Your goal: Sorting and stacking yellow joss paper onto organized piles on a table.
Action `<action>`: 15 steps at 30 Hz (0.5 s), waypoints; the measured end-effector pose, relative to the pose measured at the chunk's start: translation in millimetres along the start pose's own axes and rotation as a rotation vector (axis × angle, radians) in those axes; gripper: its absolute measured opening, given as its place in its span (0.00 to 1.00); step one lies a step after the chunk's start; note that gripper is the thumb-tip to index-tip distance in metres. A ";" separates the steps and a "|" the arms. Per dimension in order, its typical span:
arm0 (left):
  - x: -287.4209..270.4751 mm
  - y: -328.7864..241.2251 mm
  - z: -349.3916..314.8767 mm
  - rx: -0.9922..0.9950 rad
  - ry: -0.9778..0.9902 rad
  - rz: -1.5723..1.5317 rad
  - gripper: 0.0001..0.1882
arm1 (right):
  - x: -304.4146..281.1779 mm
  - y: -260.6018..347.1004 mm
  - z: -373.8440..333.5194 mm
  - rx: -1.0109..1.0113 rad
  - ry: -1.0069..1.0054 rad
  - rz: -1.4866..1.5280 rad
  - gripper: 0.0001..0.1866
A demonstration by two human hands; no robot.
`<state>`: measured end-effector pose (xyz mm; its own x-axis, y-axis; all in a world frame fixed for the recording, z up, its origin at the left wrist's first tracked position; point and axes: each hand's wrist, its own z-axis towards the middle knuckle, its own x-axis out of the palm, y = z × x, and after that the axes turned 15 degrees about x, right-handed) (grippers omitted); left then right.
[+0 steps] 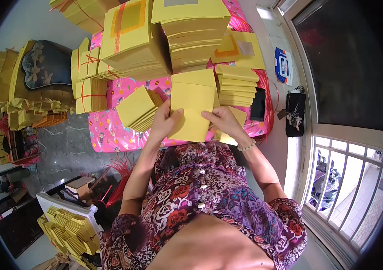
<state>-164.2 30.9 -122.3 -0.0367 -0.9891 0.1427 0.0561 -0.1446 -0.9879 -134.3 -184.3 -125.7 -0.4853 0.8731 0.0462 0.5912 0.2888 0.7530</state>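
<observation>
Between my two hands is a yellow paper sheet [192,110], held up over the front part of the table, with a crease across its upper end. My left hand [165,120] grips its left edge, thumb on top and fingers behind. On the opposite edge, my right hand [224,120] pinches the paper the same way. A fanned pile of folded yellow paper [137,109] lies just left of my left hand. Beyond my right hand sits a layered stack of folded yellow paper [237,85]. Part of another yellow sheet [237,115] shows beneath my right hand.
Tall yellow paper stacks [130,54] rise at the back of the pink patterned tablecloth [103,135]. Red-tied bundles [90,95] stand at the left. A dark phone [258,104] lies at the right edge. Keys [295,119] and a blue-white packet [283,66] rest on the sill.
</observation>
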 end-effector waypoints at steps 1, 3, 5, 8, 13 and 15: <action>0.5 -2.8 0.7 0.011 -0.017 0.001 0.17 | 0.1 -4.9 1.2 0.000 -0.001 0.000 0.21; -1.6 1.2 2.8 0.017 -0.018 0.021 0.17 | 0.7 -15.5 4.5 0.003 0.043 -0.099 0.21; -3.6 4.8 2.9 0.024 -0.021 0.040 0.17 | 2.0 -16.1 3.6 0.004 0.027 -0.091 0.21; -5.0 6.2 4.1 0.029 -0.020 0.064 0.16 | 7.1 -11.5 -3.2 0.042 0.011 -0.081 0.20; 1.7 0.2 8.8 0.048 -0.091 0.076 0.16 | 13.0 -4.0 -17.1 0.068 0.025 -0.099 0.18; -0.1 3.8 6.9 0.043 -0.102 0.062 0.16 | 13.8 -4.0 -16.8 0.105 0.019 -0.057 0.17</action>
<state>-157.1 30.3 -125.7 0.0694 -0.9936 0.0890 0.0981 -0.0820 -0.9918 -154.2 -180.0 -117.1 -0.5313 0.8470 0.0182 0.6261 0.3780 0.6820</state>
